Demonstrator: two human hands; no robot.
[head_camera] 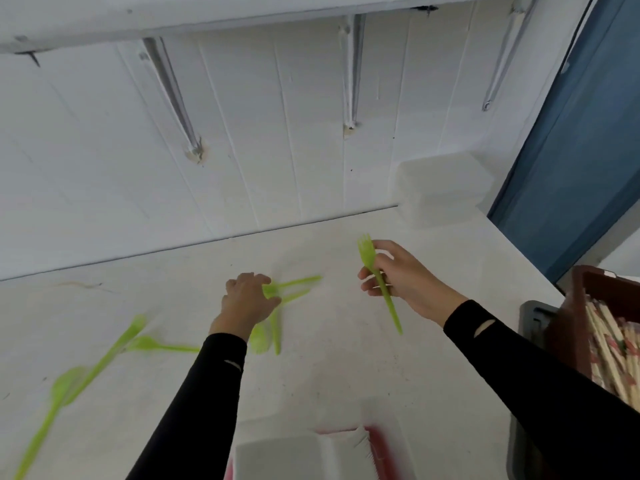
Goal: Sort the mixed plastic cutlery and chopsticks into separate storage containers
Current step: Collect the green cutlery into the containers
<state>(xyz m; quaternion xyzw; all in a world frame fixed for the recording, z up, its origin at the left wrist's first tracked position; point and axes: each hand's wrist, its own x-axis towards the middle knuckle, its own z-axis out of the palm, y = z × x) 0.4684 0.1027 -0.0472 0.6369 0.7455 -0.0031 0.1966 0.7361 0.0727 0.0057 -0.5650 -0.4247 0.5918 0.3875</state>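
Observation:
My right hand (403, 275) grips a lime-green plastic fork (379, 278) by its handle, tines pointing up, a little above the white table (329, 368). My left hand (247, 301) reaches down over a small pile of green cutlery (294, 289) in the middle of the table, fingers curled on a piece; motion blur hides which one. More green forks and spoons (114, 351) lie scattered at the left. A brown box (588, 299) at the right edge holds wrapped chopsticks (609, 358).
A white lidded container (443, 188) stands at the back right against the wall. Another white container (298, 455) sits at the near edge, with a red strip beside it. A grey bin (535, 317) stands by the brown box. A blue panel rises at the right.

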